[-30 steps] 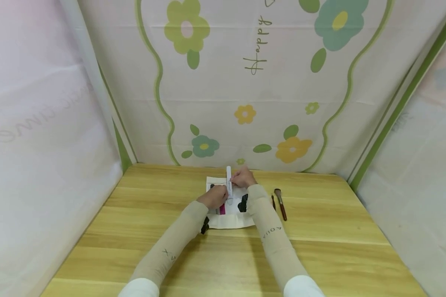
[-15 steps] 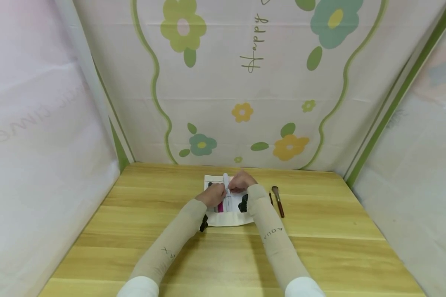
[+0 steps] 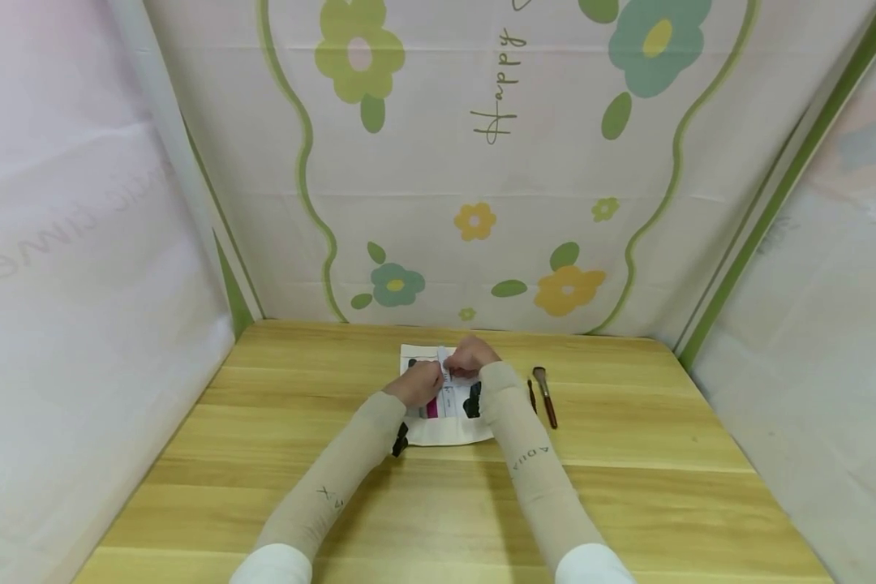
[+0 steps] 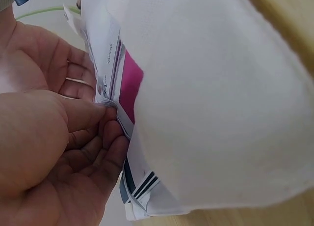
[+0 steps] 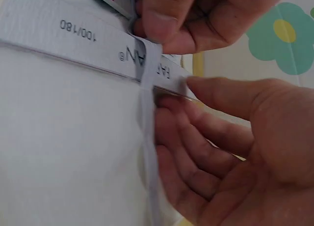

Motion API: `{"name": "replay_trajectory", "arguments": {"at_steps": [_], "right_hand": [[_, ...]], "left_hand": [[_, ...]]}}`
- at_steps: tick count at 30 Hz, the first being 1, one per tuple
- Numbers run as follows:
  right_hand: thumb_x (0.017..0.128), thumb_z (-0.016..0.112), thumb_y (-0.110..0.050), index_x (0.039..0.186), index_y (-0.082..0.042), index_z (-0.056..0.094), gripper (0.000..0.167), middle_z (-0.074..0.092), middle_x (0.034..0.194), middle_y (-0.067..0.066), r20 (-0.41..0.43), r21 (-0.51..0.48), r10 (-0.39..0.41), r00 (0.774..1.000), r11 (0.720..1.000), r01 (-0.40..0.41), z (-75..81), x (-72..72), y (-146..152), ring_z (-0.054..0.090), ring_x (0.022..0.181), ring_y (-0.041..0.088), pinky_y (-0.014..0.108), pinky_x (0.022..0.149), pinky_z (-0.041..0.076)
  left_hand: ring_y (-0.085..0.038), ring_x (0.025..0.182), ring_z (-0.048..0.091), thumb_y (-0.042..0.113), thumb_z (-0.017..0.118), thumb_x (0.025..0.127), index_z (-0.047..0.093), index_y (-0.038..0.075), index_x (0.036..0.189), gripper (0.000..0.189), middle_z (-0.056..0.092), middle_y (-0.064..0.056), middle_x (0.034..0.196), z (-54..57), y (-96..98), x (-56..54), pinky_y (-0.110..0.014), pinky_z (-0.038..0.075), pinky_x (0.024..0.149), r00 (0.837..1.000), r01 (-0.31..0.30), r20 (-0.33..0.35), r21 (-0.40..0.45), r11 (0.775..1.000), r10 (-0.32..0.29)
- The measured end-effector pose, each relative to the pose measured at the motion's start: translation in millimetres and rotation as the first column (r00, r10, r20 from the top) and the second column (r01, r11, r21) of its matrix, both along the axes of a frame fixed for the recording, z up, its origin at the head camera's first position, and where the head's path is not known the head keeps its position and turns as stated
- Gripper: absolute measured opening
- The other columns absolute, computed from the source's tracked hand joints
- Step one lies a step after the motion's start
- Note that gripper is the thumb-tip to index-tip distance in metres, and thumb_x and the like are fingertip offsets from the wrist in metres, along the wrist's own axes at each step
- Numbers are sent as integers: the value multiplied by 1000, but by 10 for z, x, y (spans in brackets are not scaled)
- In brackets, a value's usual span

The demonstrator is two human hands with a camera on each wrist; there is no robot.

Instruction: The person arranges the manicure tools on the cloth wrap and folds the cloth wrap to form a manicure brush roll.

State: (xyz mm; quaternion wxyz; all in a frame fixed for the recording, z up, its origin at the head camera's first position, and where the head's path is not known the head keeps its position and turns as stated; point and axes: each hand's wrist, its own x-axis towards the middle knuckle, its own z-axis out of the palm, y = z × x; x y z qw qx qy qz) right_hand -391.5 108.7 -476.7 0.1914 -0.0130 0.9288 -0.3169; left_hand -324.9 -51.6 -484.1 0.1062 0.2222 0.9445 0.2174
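A white cloth case [image 3: 453, 431] lies unfolded near the table's far edge. Under its pale elastic band [image 5: 147, 108] runs a grey-white nail file [image 5: 54, 32], printed 100/180. My left hand [image 3: 418, 384] pinches the band beside the file, thumb against curled fingers, as the left wrist view shows closely. At the file's far end, my right hand [image 3: 473, 355] holds it between thumb and fingers. A magenta item [image 4: 130, 83] sits in the case left of the file. Dark items [image 3: 473, 400] show at its right side. The case's front flap hides the lower ends.
To the right of the case lie a brush with a reddish-brown handle [image 3: 549, 403] and a thin dark tool [image 3: 532, 396]. A black strap-like piece [image 3: 400, 440] shows under my left wrist. Flower-printed fabric walls [image 3: 409, 178] stand at the back and sides.
The nail file has slid toward me, under the elastic band and deeper into the case; its far end no longer sticks out far. My right hand stays at its far end.
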Motion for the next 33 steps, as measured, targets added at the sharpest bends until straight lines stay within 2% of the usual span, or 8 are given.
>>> {"name": "replay_trajectory", "arguments": {"at_steps": [5, 9, 14, 21, 28, 33], "right_hand": [[90, 74, -10, 55, -9, 58, 38, 61, 55, 2, -73, -34, -72, 995, 997, 69, -47, -16, -34, 50, 47, 10, 22, 47, 39], [89, 75, -9, 57, -8, 61, 35, 64, 56, 4, -76, -58, -96, 992, 994, 92, -50, -6, -22, 54, 48, 11, 22, 47, 42], [87, 76, -7, 61, -7, 66, 29, 66, 57, 3, -37, -90, -105, 994, 991, 101, -26, 15, -1, 59, 50, 12, 22, 49, 47], [91, 78, -11, 70, -5, 73, 22, 67, 59, 1, 48, -103, -90, 995, 990, 94, -2, 65, 8, 62, 53, 10, 22, 52, 51], [91, 79, -11, 77, -3, 77, 16, 70, 65, 3, 74, -130, -106, 992, 985, 115, 23, 122, 7, 66, 60, 12, 24, 58, 56], [91, 80, -11, 77, -4, 79, 16, 71, 67, 3, 86, -125, -86, 993, 987, 96, 4, 131, 22, 65, 60, 12, 24, 57, 54]], "left_hand": [[-15, 77, 54, 8, 49, 111, 64, 3, 97, 21, 64, -7, 89, -1, 5, -5, -32, 52, 78, 1000, 19, -13, -1, 1000, -19], [-15, 76, 54, 7, 49, 109, 64, 3, 96, 21, 64, -8, 88, -15, 1, -17, -33, 52, 78, 999, 36, -36, -7, 999, -36], [-15, 77, 53, 8, 49, 110, 65, 2, 97, 21, 64, -7, 88, -9, 3, -22, -34, 53, 80, 999, 32, -35, -19, 999, -32], [-15, 76, 54, 9, 51, 110, 66, 2, 96, 22, 64, -6, 86, -3, 10, -22, -32, 53, 79, 1000, 1, -30, -24, 1000, -2], [-14, 80, 57, 9, 50, 110, 69, 0, 105, 21, 71, -9, 97, -6, 9, -9, -33, 56, 84, 1000, -11, -3, -18, 1000, 11], [-14, 80, 58, 8, 49, 110, 68, -1, 105, 21, 71, -11, 97, 11, 21, 11, -34, 57, 83, 1000, -4, -4, -11, 1000, 4]]}}
